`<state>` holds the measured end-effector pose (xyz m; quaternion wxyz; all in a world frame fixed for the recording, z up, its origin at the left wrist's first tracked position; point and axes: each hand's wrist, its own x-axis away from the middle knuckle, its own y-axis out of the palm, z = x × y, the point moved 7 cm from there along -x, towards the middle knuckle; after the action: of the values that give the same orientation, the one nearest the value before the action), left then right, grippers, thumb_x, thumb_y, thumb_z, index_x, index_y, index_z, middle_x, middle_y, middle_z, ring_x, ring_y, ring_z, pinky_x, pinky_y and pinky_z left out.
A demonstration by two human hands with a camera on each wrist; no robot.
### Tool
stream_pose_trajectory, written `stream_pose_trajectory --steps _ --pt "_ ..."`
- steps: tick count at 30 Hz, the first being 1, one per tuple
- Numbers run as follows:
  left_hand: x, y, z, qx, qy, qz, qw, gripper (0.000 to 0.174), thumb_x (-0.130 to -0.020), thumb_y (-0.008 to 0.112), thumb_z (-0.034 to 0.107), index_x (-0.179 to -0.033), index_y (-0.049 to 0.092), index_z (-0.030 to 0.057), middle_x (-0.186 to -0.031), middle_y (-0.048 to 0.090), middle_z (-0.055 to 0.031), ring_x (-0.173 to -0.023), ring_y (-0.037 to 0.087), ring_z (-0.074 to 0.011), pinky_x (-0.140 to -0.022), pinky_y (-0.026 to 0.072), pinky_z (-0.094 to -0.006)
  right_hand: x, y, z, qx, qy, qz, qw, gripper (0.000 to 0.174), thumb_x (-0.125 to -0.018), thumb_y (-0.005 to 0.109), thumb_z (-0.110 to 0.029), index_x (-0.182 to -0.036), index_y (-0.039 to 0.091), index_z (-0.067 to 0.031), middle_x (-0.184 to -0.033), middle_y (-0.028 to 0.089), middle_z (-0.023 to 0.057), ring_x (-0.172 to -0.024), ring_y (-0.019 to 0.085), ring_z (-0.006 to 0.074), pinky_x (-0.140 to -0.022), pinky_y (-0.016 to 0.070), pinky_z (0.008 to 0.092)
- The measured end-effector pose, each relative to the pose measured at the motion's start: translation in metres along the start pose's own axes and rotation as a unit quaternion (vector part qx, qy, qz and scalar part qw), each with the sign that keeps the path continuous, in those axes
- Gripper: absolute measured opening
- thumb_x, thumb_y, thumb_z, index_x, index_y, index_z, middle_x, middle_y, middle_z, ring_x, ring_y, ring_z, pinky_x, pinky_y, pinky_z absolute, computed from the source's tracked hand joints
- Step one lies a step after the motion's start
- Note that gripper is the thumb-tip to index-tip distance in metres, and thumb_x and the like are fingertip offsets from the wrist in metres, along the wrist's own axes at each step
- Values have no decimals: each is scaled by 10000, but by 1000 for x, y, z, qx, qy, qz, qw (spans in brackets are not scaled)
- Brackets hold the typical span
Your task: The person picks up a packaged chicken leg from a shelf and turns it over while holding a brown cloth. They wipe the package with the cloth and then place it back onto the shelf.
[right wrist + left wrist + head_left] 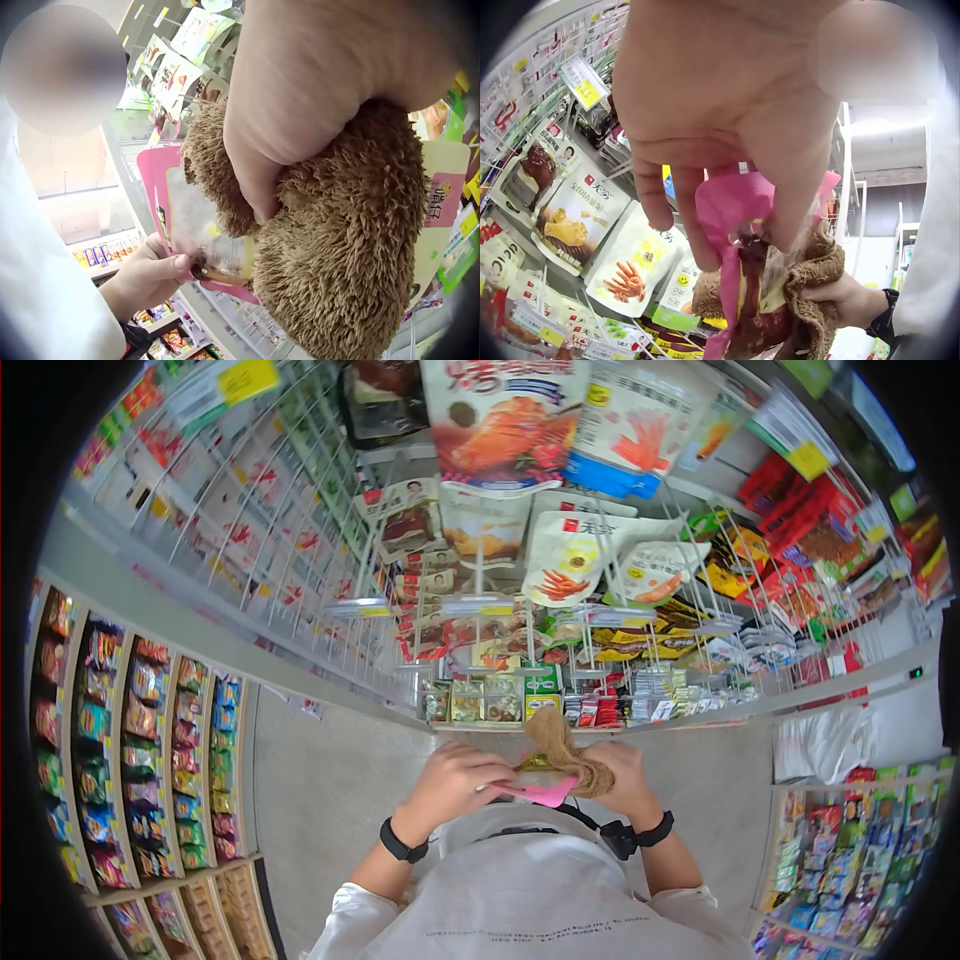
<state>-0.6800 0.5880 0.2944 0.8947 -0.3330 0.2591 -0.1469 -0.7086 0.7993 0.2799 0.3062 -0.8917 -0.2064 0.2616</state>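
In front of the body, my left hand [455, 785] pinches the edge of a pink-bordered snack packet [548, 794]. Brown meat shows through the packet's clear window [761, 315] in the left wrist view. My right hand [622, 775] grips a fluffy brown cloth [552, 742], bunched against the packet's other side. From the right wrist, the thumb sinks into the cloth's long pile [345, 247], and the packet's pink end [159, 176] reaches out to the left hand's thumb. The cloth hides much of the packet's middle.
A wire-grid shelf [500, 610] of hanging and lying food pouches stands right ahead, price tags [810, 460] along it. Slanted snack racks [135, 730] are at the left, and another packed rack [850, 850] is at the right. Grey floor [330, 780] lies below.
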Motion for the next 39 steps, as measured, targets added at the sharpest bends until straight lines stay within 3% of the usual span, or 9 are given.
stream_pose_trajectory --steps 4,7,10,23,29,33,35,38,39 --pt "17 2 -10 -16 -16 -33 999 324 -657 737 171 -979 693 178 -830 687 2 -680 635 -194 -616 458 -328 -10 19 -6 7 -19 -31 999 424 -603 824 -300 -886 624 -55 -841 647 126 -723 617 315 -650 480 378" --pt "24 1 -11 -32 -21 -49 998 512 -713 666 195 -1218 589 237 -816 676 -19 -677 631 -223 -611 455 -357 -16 29 -14 5 -9 -50 999 410 -600 825 -284 -877 631 -52 -830 648 126 -726 619 316 -655 481 380" --pt "31 -8 -2 -56 9 -28 998 539 -740 653 223 -1268 560 277 -813 678 -9 -648 622 -195 -579 445 -329 -21 37 -18 -4 -9 -42 999 405 -596 827 -280 -867 636 -49 -818 649 124 -723 620 315 -655 482 381" --pt "36 -19 -4 -46 46 57 996 437 -729 682 250 -1164 646 239 -791 672 6 -595 593 -178 -519 448 -307 -13 29 -19 -9 42 -11 999 491 -562 858 -182 -959 616 -24 -895 660 124 -788 655 268 -729 512 359" --pt "24 -14 -15 -32 37 64 997 509 -606 638 54 -1099 679 174 -787 666 -36 -629 605 -221 -585 509 -333 21 16 22 -42 118 51 991 589 -582 863 -129 -1078 573 0 -972 664 126 -897 652 212 -819 510 344" --pt "16 -11 -18 -25 52 71 996 483 -619 630 35 -1082 684 163 -790 667 -42 -640 607 -235 -610 518 -344 28 6 24 0 99 51 994 639 -596 863 -94 -1140 539 -16 -1060 640 161 -973 636 238 -840 511 357" --pt "9 -7 -19 -25 23 33 999 475 -621 630 27 -1076 684 151 -794 663 -56 -661 610 -247 -638 524 -353 26 4 20 -163 65 125 976 603 -606 856 -131 -1130 572 -38 -1150 606 204 -1036 615 311 -877 497 388" --pt "6 1 -16 -24 43 33 998 379 -654 643 30 -1020 701 108 -826 683 -68 -693 628 -240 -624 502 -336 23 15 11 -225 34 127 965 642 -621 850 -125 -1183 550 -53 -1248 547 221 -1118 571 332 -924 476 421" --pt "5 4 -15 -25 42 31 998 379 -654 643 30 -1020 701 108 -826 683 -68 -693 628 -240 -624 502 -336 19 17 5 -165 -5 96 982 648 -609 853 -132 -1180 556 -56 -1264 538 214 -1118 573 324 -910 482 414"
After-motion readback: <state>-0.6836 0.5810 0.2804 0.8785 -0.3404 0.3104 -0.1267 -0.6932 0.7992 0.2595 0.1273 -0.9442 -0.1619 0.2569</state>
